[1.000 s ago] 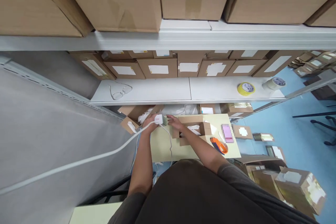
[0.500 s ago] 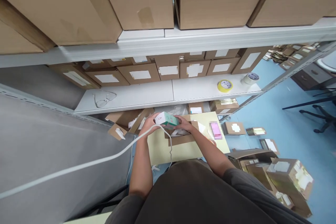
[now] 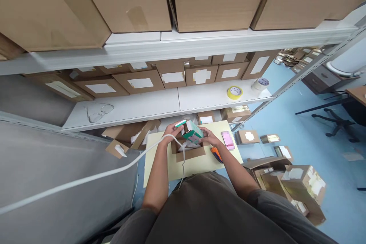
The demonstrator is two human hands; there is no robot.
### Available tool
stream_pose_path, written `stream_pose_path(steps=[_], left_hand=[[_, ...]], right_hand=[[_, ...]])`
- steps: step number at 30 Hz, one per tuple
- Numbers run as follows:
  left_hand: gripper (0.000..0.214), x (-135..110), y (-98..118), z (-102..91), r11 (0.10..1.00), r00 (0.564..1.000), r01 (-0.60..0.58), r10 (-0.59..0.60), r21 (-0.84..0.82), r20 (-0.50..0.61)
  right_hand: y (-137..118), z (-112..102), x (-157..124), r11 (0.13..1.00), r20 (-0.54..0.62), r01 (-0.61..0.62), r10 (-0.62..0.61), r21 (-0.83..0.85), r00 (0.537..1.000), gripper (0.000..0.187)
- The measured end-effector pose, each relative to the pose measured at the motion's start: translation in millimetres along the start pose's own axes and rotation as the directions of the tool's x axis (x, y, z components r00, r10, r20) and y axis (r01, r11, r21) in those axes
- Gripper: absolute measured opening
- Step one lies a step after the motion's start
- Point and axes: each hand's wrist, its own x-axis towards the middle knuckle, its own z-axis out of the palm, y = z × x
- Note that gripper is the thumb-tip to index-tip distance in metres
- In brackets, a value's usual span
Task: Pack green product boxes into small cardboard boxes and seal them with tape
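Over the pale yellow table [image 3: 160,167], a small green-and-white box [image 3: 194,130] is held between both hands. My right hand [image 3: 211,137] grips its right end with the fingers wrapped round it. At the left end, my left hand [image 3: 170,130] pinches the box's raised end flap [image 3: 180,123], and that end stands open with a dark inside. Below the hands lies an open cardboard carton [image 3: 191,154] with crumpled white wrapping [image 3: 188,145] in it. An orange tool with a dark part [image 3: 216,154] rests by my right forearm.
A white cable [image 3: 114,172] crosses in front of my left wrist. The shelf [image 3: 148,103] above the table carries labelled cartons, glasses [image 3: 99,113], yellow tape [image 3: 235,92] and clear tape [image 3: 260,83]. A pixelated pink item [image 3: 228,140] lies at the table's right; open cartons [image 3: 303,183] stand on the floor.
The green-and-white box has been turned and its left end opened, with the flap now in my left hand. The orange tool has come into sight. The view has shifted a little.
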Motion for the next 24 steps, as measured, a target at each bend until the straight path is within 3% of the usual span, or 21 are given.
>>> stream_pose_path(steps=[4,11,24], left_hand=[[0.07,6.3,8.9,11.6,0.982,0.982,-0.166,0.156,0.086,0.107],[0.046,18.5,7.5,30.5,0.937,0.963,-0.271,0.266,0.222,0.052],[0.033,27.7,5.7,49.8,0.919,0.934,-0.341,0.356,0.197,-0.045]], right_hand=[[-0.2,-3.8,-2.3,0.998,-0.042,0.025,-0.022,0.058,0.999,0.075],[-4.4,-10.2,-5.9,0.998,-0.084,0.019,-0.014,0.062,0.996,0.074],[8.0,-14.6,-16.1,1.0,-0.196,-0.005,0.006,0.007,0.981,0.076]])
